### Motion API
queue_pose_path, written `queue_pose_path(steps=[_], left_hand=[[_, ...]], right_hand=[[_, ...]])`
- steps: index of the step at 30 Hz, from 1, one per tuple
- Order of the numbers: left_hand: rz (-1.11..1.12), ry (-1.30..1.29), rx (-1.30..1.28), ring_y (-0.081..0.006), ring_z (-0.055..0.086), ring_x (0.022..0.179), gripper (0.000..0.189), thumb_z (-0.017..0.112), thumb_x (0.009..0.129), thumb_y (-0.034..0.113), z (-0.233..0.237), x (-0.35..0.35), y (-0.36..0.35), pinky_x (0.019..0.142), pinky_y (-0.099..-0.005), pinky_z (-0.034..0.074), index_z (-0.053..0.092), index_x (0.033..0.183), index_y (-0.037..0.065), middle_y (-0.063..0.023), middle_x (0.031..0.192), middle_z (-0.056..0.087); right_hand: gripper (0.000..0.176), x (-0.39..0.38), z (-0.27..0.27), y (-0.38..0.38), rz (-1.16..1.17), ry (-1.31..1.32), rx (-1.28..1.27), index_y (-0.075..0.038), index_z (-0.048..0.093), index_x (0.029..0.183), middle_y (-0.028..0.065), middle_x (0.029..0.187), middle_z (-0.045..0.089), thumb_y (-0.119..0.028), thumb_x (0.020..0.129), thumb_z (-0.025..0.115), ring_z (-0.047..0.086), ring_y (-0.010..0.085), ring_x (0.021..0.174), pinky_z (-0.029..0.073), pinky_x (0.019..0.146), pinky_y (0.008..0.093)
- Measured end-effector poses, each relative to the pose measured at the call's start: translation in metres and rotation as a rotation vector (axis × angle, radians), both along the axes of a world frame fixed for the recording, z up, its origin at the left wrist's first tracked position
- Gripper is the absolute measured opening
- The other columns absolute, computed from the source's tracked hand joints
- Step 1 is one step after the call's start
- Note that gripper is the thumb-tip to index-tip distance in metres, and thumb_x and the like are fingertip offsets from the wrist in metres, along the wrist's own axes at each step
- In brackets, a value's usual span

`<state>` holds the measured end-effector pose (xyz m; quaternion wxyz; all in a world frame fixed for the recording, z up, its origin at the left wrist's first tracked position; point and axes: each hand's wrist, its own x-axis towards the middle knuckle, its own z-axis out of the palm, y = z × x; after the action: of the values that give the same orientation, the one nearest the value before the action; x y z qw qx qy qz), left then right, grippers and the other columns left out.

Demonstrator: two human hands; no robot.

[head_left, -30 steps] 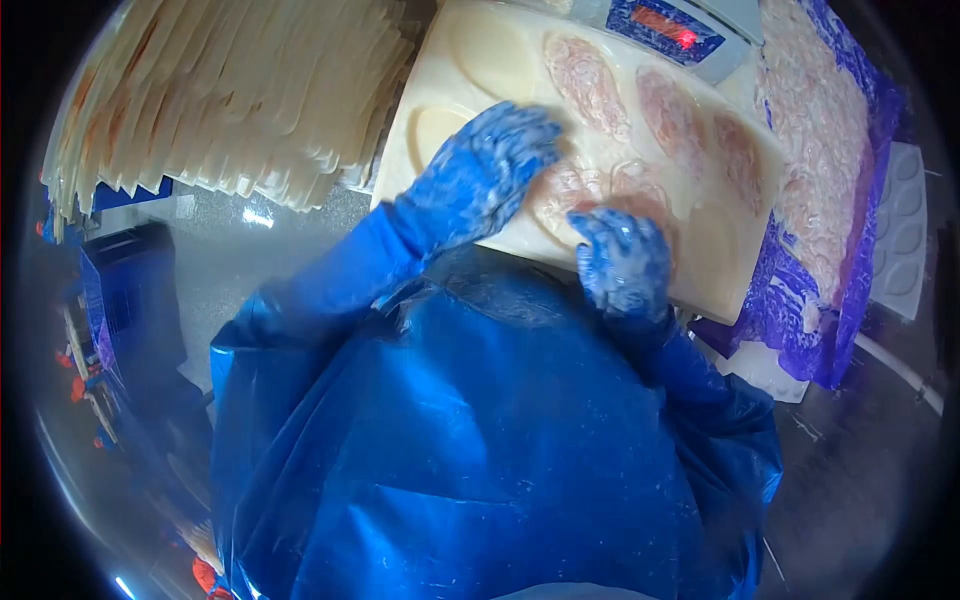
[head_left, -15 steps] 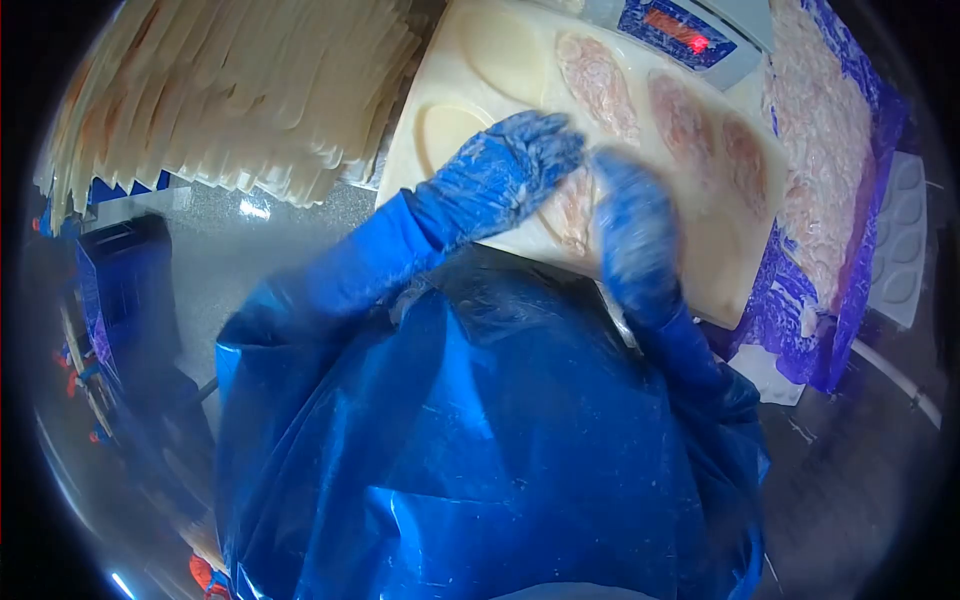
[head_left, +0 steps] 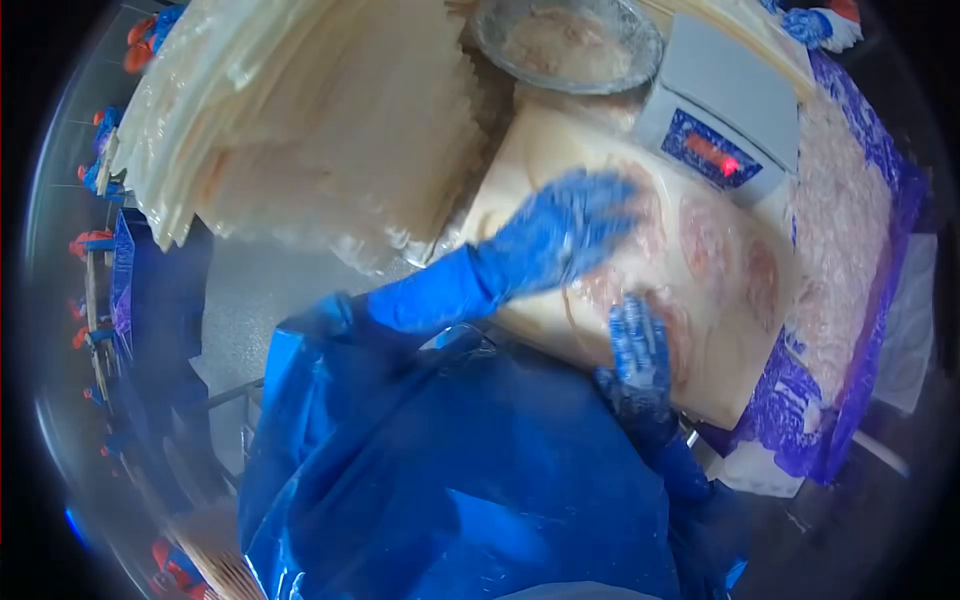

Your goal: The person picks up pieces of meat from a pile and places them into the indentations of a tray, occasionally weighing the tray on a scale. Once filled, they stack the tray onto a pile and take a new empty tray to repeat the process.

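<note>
A pale board point(head_left: 720, 370) with oval hollows lies slanted before me. Pink minced meat fills several ovals, among them one at the right point(head_left: 761, 284) and one beside it point(head_left: 705, 240). My left hand point(head_left: 570, 230), in a wet blue glove, lies palm down over the board's middle, fingers stretched and blurred, partly covering meat. Near the board's front edge, my right hand point(head_left: 639, 350) has its fingers stretched out beside a meat-filled oval point(head_left: 675, 335). No held object shows in either hand.
Pale layered sheets point(head_left: 340, 130) are stacked at upper left. A metal bowl point(head_left: 570, 45) and a scale with a red display point(head_left: 715, 155) stand behind the board. Purple film point(head_left: 895, 240) edges a mass of minced meat point(head_left: 840, 220) at right. A co-worker's gloved hand point(head_left: 805, 28) shows at upper right.
The view has shifted, bringing in the bowl and more of the scale. My right hand has drawn back toward the board's front edge, and my left hand has moved right across the board.
</note>
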<state>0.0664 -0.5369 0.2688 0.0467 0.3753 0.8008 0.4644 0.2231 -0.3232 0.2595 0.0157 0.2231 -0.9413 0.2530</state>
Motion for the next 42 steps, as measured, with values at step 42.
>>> queue_pose_path(steps=[42], left_hand=[[-0.286,-0.568,0.134,-0.0264,0.064,0.108,0.051,0.065,0.095,0.017,-0.022,0.073,0.095,0.090,-0.0367,0.055,0.050,0.142,0.007,-0.0110,0.121,0.065]], right_hand=[[0.032,0.030,-0.003,0.120,-0.728,0.172,-1.151,0.005,0.062,0.120,0.0174,0.123,0.065,-0.020,0.103,0.051,0.061,0.0268,0.113,0.045,0.104,0.0418]])
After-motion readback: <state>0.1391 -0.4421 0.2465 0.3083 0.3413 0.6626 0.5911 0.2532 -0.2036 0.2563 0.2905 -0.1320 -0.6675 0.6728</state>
